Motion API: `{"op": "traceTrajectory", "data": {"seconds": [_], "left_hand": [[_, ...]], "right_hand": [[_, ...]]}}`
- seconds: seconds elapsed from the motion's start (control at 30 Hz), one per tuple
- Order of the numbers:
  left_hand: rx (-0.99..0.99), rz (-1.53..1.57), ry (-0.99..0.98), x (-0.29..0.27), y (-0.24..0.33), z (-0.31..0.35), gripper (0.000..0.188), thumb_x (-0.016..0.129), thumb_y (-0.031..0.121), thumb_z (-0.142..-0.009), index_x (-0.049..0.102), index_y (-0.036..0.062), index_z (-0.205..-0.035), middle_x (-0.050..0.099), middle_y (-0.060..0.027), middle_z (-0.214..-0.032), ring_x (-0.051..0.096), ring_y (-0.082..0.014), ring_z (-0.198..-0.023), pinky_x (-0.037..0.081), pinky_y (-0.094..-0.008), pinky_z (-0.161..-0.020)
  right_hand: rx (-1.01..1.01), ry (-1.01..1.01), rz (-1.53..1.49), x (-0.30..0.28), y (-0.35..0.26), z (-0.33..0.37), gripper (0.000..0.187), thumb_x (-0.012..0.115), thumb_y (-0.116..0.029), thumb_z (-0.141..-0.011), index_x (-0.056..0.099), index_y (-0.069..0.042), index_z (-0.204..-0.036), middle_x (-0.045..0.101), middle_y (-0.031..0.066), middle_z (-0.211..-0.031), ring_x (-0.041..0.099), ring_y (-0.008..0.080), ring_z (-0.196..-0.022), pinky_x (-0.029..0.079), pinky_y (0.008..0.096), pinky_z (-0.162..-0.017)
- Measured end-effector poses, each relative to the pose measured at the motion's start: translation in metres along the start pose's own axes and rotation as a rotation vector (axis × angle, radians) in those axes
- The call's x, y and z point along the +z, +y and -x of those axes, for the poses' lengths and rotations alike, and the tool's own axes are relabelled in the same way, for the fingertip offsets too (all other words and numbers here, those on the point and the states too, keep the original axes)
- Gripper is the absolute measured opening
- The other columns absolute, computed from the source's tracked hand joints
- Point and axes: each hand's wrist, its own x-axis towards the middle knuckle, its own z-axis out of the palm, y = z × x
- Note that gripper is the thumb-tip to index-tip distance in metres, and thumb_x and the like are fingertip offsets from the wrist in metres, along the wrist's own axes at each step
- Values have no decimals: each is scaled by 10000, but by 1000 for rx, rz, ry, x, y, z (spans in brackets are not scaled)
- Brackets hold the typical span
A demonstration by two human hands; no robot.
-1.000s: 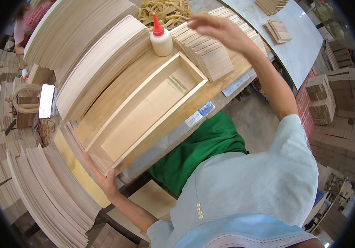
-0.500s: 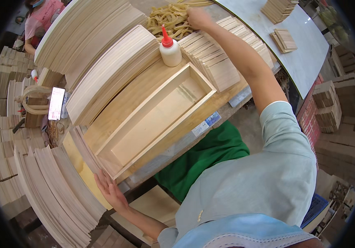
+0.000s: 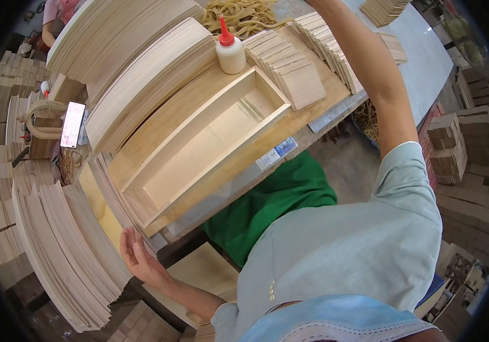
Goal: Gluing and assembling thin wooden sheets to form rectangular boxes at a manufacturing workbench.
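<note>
A long shallow wooden box (image 3: 199,154) with an open top lies slantwise on the workbench (image 3: 290,128). My left hand (image 3: 143,261) is beside the box's near left corner, at the end of a stack of thin wooden strips (image 3: 120,196). Its fingers are loosely apart and hold nothing. My right forearm (image 3: 369,62) stretches far over the bench, and the hand itself lies beyond the upper edge. Behind the box stands a white glue bottle (image 3: 231,56) with a red nozzle. Small wooden panels (image 3: 298,80) lie overlapped in rows to its right.
Tall stacks of long boards (image 3: 147,85) line the bench's far left, and another stack (image 3: 68,251) stands near left. Tan rubber bands (image 3: 238,17) lie in a heap at the back. A lit phone (image 3: 72,124) is propped at left. A person in pink (image 3: 65,11) is at the upper left.
My right hand has left the rubber-band heap and passed out at the top. The small panels' right-hand group now sits apart from the left one. My left hand has drawn slightly off the box corner.
</note>
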Motion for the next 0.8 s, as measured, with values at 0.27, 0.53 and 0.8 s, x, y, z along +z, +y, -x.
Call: {"op": "traceTrajectory", "data": {"seconds": [0.27, 0.53, 0.8], "left_hand": [[283, 103, -249, 63, 35, -11, 443, 543, -31, -877, 458, -64, -1311, 556, -213, -1261, 557, -315, -1161, 429, -434, -1021], [219, -105, -530, 195, 79, -11, 501, 602, 19, -852, 447, -41, -1324, 586, -136, -1182, 573, -271, -1081, 435, -427, -981], [-189, 540, -589, 82, 31, -9, 358, 601, -4, -816, 511, -25, -1161, 502, -10, -663, 520, -129, -576, 504, -326, -696]], "right_hand": [[108, -256, -143, 42, -125, 120, 175, 579, -194, -933, 586, -21, -956, 581, 34, -661, 533, 83, -498, 440, 234, -427], [351, -880, -305, 107, -139, 262, 221, 587, -239, -941, 592, -65, -1077, 477, -41, -620, 434, 34, -484, 334, 195, -424], [110, -1002, 187, 45, -101, 262, 207, 671, -182, -857, 633, -74, -1029, 430, -58, -635, 415, 37, -506, 310, 206, -437]]}}
